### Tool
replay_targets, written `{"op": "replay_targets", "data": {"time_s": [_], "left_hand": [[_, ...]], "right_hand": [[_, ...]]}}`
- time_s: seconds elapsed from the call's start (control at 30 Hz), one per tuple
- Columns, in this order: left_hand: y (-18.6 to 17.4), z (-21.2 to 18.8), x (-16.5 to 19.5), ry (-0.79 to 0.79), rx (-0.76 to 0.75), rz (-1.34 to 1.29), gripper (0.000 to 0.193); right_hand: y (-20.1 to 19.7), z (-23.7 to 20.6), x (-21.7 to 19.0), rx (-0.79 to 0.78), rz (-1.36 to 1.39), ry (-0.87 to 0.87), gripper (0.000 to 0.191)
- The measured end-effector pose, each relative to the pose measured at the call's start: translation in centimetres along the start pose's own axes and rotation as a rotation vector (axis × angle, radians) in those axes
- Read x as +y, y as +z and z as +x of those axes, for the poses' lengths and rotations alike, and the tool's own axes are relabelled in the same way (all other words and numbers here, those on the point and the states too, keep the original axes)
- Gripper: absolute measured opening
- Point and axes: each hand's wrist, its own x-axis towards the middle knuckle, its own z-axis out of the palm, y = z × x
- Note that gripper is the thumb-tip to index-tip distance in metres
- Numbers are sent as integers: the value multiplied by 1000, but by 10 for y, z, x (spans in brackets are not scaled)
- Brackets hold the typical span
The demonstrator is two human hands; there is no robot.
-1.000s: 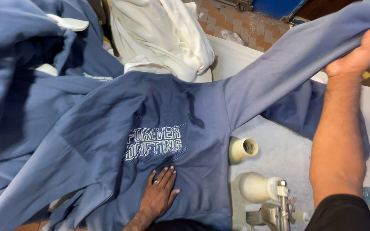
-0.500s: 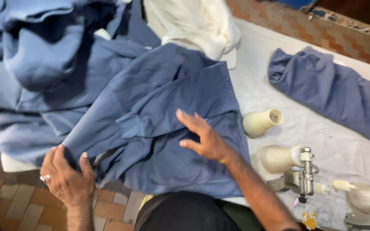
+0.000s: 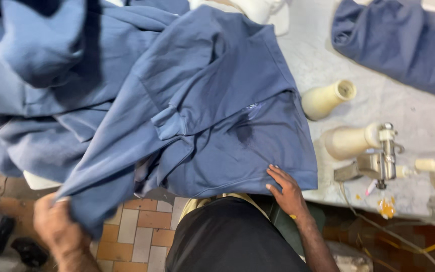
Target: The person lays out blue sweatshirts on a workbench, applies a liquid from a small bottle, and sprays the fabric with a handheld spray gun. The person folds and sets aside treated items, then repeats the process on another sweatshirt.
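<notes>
Below, at the table's near edge, my right hand [image 3: 287, 189] lies flat and open, fingers spread, pressing the lower hem of a blue sweatshirt [image 3: 217, 116] against the white-covered table [image 3: 323, 60]. Down and to the left of that hand, off the table and over the tiled floor [image 3: 137, 229], my left hand [image 3: 56, 221] is closed around the end of the sweatshirt's sleeve [image 3: 112, 171] and holds it stretched out from the body (the hand is blurred, so the fingers cannot be told apart). The sweatshirt lies across the table just above my right hand, its front turned down, with a dark patch [image 3: 245, 133] near the middle of the cloth. Up and to the left of my left hand, more blue garments [image 3: 36, 75] sit heaped and hang over the table's edge. To the right of my right hand, apart from the sweatshirt, a cream thread cone [image 3: 328, 99] lies on its side, and a second cream cone [image 3: 351, 141] lies just beside a small metal tool [image 3: 383, 156]. Farther up and to the right rests another folded blue garment [image 3: 404, 40], well apart from both hands. White cloth [image 3: 263, 10] shows at the far edge, beyond the sweatshirt's collar end.
</notes>
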Motion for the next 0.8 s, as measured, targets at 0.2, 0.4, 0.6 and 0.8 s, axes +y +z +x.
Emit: {"op": "replay_targets", "data": {"time_s": [0.2, 0.4, 0.6, 0.8], "left_hand": [[36, 24, 133, 183, -150, -889, 43], [208, 52, 228, 537, -847, -595, 73], [220, 31, 120, 981, -326, 512, 63], [152, -80, 21, 623, -256, 477, 72]], "right_hand": [[16, -10, -14, 134, -75, 0, 49], [24, -15, -21, 194, -65, 35, 49], [29, -28, -19, 310, 35, 128, 47], [8, -37, 10, 625, -135, 280, 46]]}}
